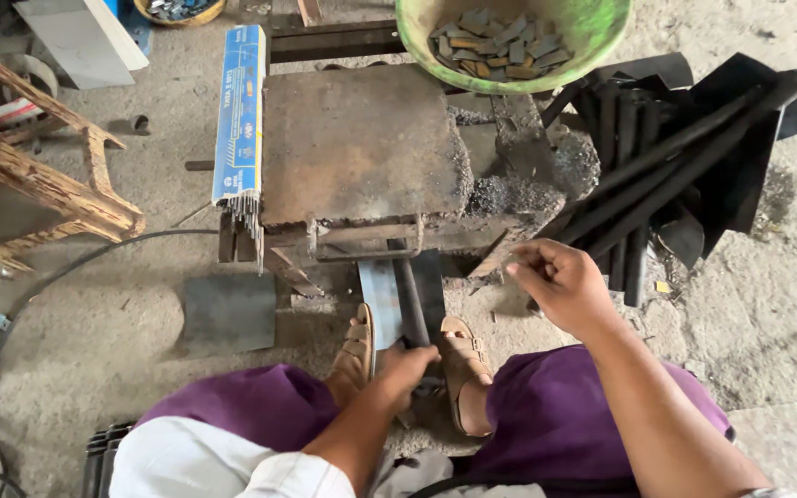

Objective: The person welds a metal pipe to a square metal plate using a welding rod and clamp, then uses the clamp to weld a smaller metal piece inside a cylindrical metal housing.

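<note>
Seen from above, a seated person in purple trousers and tan sandals faces a heavy rusty steel block (362,148) set on a gritty concrete floor (103,323). To the right of the block lies a pile of long black metal bars and folded sheet pieces (666,166). Beyond the block sits a green basin (592,37) holding small flat metal offcuts (500,44). A worn wooden stool (48,175) stands at the left. Leaning along the block's left edge is a long blue carton of welding rods (240,111), with grey rod ends sticking out at its near end. A dark flat plate (228,314) lies on the floor near the left sandal.

Between the feet, a grey metal strip (382,295) and a dark bar (411,300) run from under the block toward the person. The left hand (406,361) is clenched over the near end of the dark bar, fingers wrapped round it, between the sandals. The right hand (560,281) is raised beside the block's near right corner, fingers curled loosely inward; whether it pinches anything cannot be told.
</note>
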